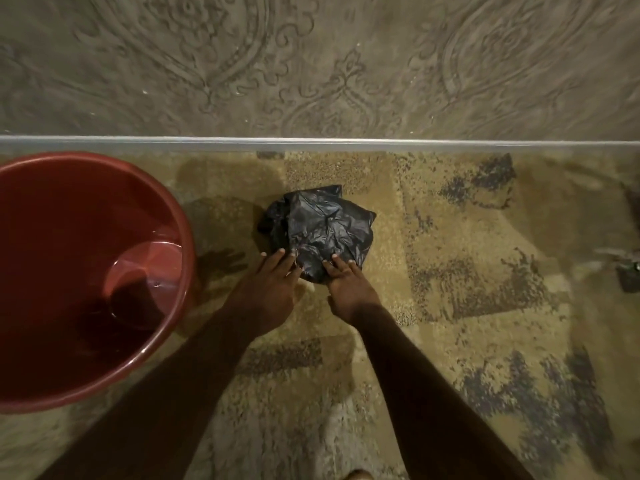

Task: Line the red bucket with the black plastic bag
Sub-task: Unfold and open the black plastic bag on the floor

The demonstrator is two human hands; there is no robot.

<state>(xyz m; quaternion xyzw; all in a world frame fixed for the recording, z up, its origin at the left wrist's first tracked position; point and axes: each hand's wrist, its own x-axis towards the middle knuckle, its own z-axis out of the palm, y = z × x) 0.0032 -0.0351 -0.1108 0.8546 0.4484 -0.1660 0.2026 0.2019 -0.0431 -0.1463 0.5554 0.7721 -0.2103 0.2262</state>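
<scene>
A crumpled black plastic bag (320, 230) lies on the patterned carpet near the wall. My left hand (270, 289) rests at the bag's near left edge, fingers spread and touching it. My right hand (348, 289) lies on the bag's near right edge, fingertips pressing the plastic. Neither hand has lifted it. The red bucket (166, 209) stands upright to the left, its mouth open, nothing inside; its rim is about a hand's width from my left hand.
A textured wall with a pale skirting strip (381, 145) runs just behind the bag. The beige and grey carpet (467, 271) spreads right and toward me. A small dark object (628, 275) lies at the far right edge.
</scene>
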